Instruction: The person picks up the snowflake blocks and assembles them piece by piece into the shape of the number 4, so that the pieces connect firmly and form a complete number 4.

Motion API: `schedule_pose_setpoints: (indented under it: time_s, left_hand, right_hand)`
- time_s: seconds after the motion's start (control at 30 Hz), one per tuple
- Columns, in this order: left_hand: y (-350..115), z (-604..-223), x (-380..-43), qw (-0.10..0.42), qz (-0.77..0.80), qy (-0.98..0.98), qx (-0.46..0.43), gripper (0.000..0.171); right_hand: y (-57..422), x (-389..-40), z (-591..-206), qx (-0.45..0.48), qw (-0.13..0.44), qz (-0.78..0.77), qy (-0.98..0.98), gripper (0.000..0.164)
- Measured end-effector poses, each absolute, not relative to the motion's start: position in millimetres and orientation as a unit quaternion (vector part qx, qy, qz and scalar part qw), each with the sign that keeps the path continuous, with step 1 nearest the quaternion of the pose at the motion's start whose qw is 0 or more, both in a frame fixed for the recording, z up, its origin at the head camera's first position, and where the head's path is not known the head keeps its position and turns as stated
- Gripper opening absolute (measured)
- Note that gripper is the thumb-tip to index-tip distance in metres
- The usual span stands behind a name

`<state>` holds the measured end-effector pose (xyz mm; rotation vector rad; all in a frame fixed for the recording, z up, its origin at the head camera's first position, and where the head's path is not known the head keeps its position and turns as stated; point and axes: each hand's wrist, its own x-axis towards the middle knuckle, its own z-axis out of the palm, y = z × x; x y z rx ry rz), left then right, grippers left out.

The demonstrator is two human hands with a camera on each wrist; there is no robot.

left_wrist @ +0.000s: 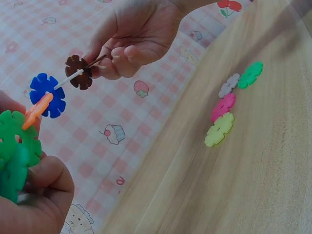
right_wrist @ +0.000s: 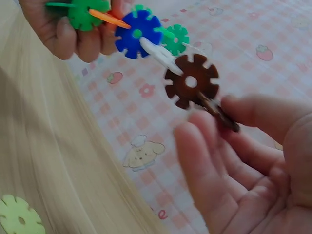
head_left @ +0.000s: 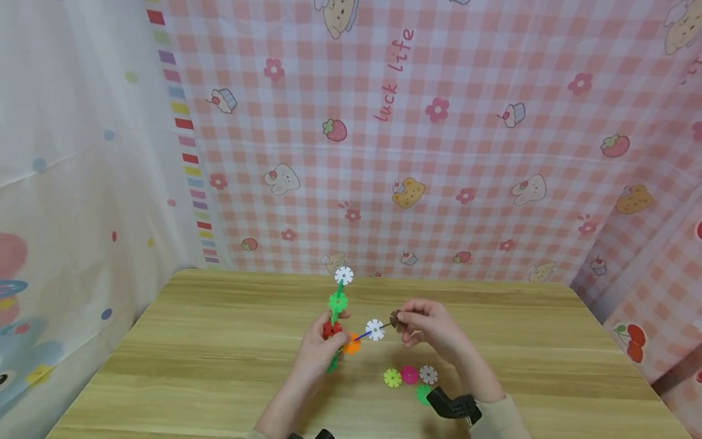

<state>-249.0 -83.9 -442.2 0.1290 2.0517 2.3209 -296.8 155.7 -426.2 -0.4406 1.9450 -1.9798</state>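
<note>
My left hand (head_left: 320, 347) grips a chain of notched plastic discs around its red disc (head_left: 331, 330), with green discs (head_left: 337, 302) and a white disc (head_left: 343, 275) standing above the fingers. A side branch runs right from it: an orange disc (head_left: 353, 343), a blue disc (left_wrist: 47, 95), a white disc (head_left: 375, 330), and a brown disc (right_wrist: 191, 81). At the branch's end, my right hand (head_left: 430, 326) pinches a second brown disc (right_wrist: 217, 112) between thumb and fingers. The two brown discs meet crosswise, one slotted at the other's edge. Part of the chain is hidden by the left palm.
Loose discs lie on the wooden table (head_left: 219, 366) in front of the right hand: yellow-green (head_left: 392, 378), pink (head_left: 409, 375), white (head_left: 428, 374) and green (head_left: 424, 394). The right wrist's black camera (head_left: 454, 405) overlaps the green one. A checkered curtain (head_left: 466, 152) hangs behind the table.
</note>
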Motion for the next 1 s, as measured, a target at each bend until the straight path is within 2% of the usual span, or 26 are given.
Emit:
schedule_pose_setpoints:
  time_s: [0.27, 0.37, 0.83, 1.0]
  left_hand:
    - [-86, -442, -250, 0.011, 0.734, 0.679, 0.027, 0.040]
    - [-85, -442, -250, 0.004, 0.726, 0.687, 0.030, 0.040]
    - [-83, -447, -251, 0.003, 0.712, 0.701, 0.038, 0.037]
    - [-83, -450, -252, 0.013, 0.714, 0.699, 0.039, 0.036]
  right_hand:
    - [163, -300, -427, -0.188, 0.224, -0.672, 0.680, 0.035]
    - [161, -301, -428, -0.191, 0.243, -0.659, 0.686, 0.038]
    - [151, -298, -433, -0.201, 0.264, -0.637, 0.695, 0.039]
    - [146, -296, -435, -0.192, 0.262, -0.642, 0.694, 0.032]
